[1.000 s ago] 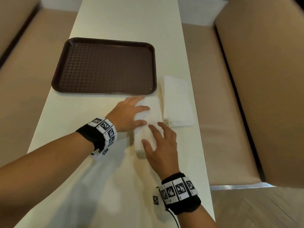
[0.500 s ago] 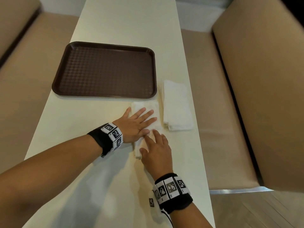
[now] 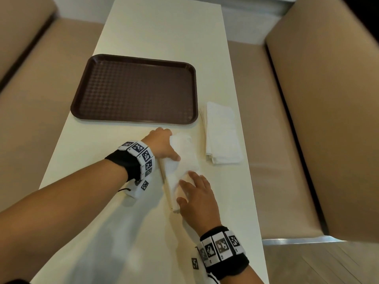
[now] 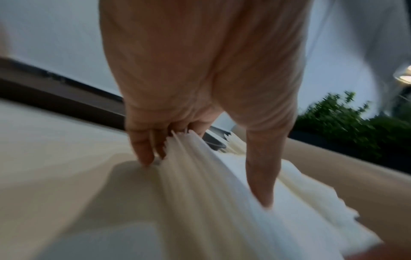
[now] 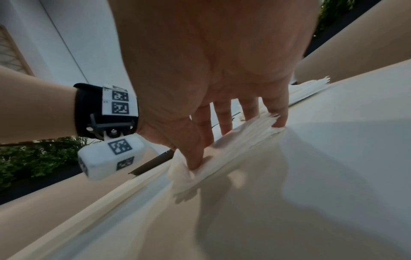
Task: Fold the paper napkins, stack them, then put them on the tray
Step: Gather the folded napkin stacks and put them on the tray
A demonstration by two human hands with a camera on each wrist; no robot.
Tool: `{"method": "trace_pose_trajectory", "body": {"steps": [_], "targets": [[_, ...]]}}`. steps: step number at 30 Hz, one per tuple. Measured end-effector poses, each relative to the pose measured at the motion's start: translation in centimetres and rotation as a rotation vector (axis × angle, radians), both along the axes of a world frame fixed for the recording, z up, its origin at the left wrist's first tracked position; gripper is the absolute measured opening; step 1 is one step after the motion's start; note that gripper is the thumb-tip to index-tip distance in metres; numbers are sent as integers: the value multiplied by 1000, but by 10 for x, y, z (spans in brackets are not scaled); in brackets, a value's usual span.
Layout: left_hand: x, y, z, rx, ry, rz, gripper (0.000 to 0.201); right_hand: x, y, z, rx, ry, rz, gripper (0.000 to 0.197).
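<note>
A small stack of folded white napkins (image 3: 184, 160) lies on the cream table (image 3: 102, 181), just in front of the brown tray (image 3: 135, 120), which holds nothing. My left hand (image 3: 162, 145) grips the stack's far left edge, raised off the table, fingers (image 4: 144, 149) beneath and thumb (image 4: 260, 176) on top. My right hand (image 3: 196, 193) holds the near end, its thumb (image 5: 193, 154) pressing on the paper and its fingers (image 5: 278, 116) curled at the right side. The stack's layers (image 4: 200, 202) show blurred in the left wrist view.
A second pile of white napkins (image 3: 222, 134) lies to the right of the tray, near the table's right edge. Beige bench seats (image 3: 276, 160) run along both sides of the table. Bare tabletop (image 3: 160, 27) stretches beyond the tray.
My left hand has gone from lying flat on the napkins to gripping their left edge and raising it. My right hand has curled round the near end.
</note>
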State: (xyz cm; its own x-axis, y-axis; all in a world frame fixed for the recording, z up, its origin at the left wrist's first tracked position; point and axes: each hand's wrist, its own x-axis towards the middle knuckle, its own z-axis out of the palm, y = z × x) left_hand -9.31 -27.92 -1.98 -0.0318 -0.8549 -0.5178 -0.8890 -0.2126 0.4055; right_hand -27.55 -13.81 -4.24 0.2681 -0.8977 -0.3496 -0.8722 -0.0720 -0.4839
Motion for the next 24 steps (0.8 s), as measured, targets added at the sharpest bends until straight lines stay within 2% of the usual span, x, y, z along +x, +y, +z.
{"method": "trace_pose_trajectory", "body": {"steps": [3,10,13,16,18,20,22,24], "targets": [[3,-3,6,127,20,-8,69,-4,7,3,16,-19,41,50],[13,0,16,254,120,31,59,-9,8,-1,7,-85,58,45],[21,7,21,298,161,13,41,-9,8,-2,12,-95,61,43],[30,15,21,257,248,-12,32,-10,8,-2,-2,-131,40,46],[37,21,21,225,332,-42,25,-11,7,2,-19,-214,-92,58],[48,24,25,203,431,-52,24,-13,2,7,-12,-324,-309,78],[60,27,31,188,534,-24,24,-14,-6,13,78,-462,-504,96],[72,29,34,189,647,13,30,-14,-14,17,192,-658,-625,101]]}}
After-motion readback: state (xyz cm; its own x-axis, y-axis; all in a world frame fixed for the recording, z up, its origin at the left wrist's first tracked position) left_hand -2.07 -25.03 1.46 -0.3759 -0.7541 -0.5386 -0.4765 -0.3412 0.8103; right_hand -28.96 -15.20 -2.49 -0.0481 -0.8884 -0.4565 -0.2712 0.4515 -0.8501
